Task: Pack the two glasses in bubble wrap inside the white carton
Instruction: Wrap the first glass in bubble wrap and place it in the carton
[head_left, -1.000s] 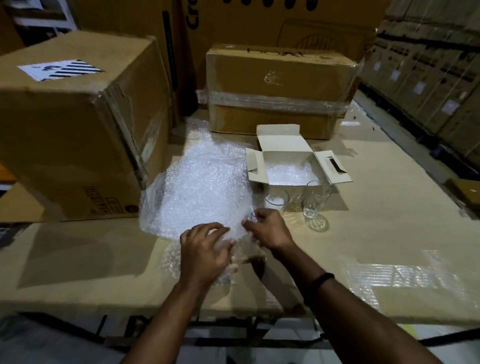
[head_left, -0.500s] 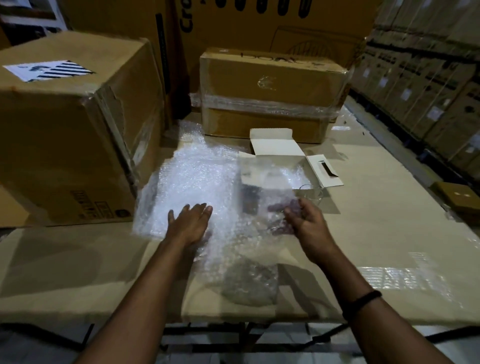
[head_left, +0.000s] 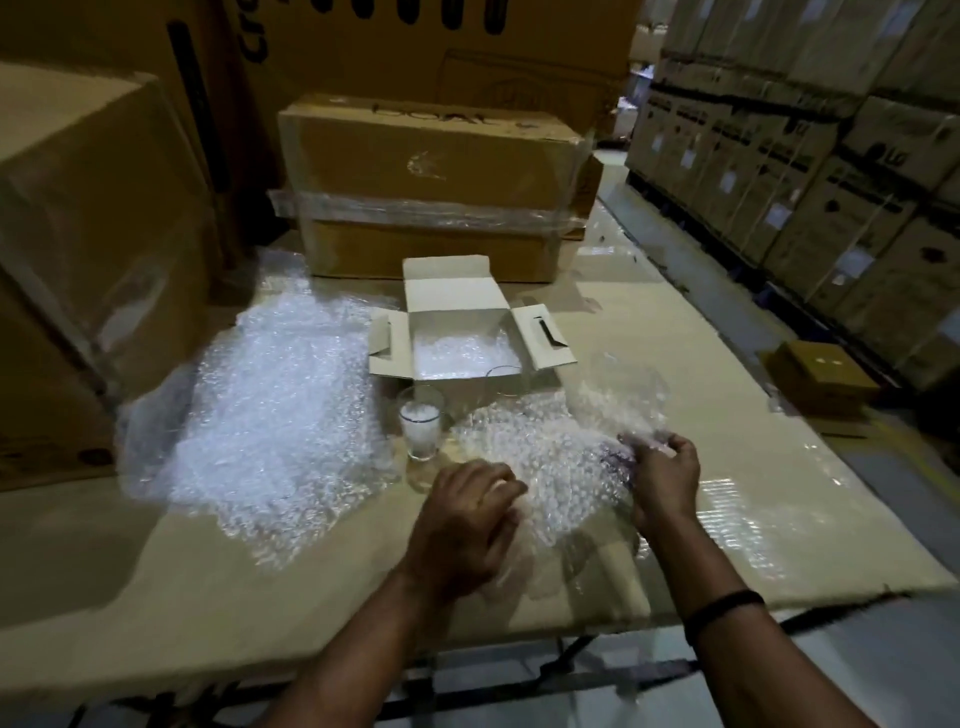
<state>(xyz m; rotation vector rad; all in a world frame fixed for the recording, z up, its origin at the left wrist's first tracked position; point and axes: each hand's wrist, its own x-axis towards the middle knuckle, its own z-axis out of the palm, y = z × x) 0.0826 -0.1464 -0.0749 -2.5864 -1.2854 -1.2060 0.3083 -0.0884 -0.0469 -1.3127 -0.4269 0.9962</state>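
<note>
**Both hands on the wrap, glasses waiting outside the carton**

From my feed I look down on both hands working over one bubble wrap sheet (head_left: 545, 457) that lies on the desk (head_left: 701, 415) in front of the person. The left hand (head_left: 467, 525) sits on the sheet's near left edge, with its fingers (head_left: 498, 488) curled down and gripping the plastic. The right hand (head_left: 665, 483) holds the sheet's right side, and its fingers (head_left: 670, 452) pinch a bunched fold that rises loosely above them. A black wristband (head_left: 724, 608) circles the right wrist.

Neither glass is packed. The first glass (head_left: 421, 428) stands upright on the desk just left of the sheet, with a wad of wrap stuffed inside it. The second glass (head_left: 504, 379) stands behind the sheet, close to the carton's front wall; only its rim and upper part show clearly.

The white carton (head_left: 452, 301) lies open just beyond the glasses, its flaps spread and a layer of wrap lining the bottom. A large bubble wrap pile (head_left: 280, 415) is spread over the desk to the left, reaching up to the first glass.

A taped brown box (head_left: 431, 192) stands behind the carton, and a large brown box (head_left: 93, 260) fills the left side. To the right, stacked cartons (head_left: 831, 156) line the aisle, with a small brown box (head_left: 821, 374) on the floor.
</note>
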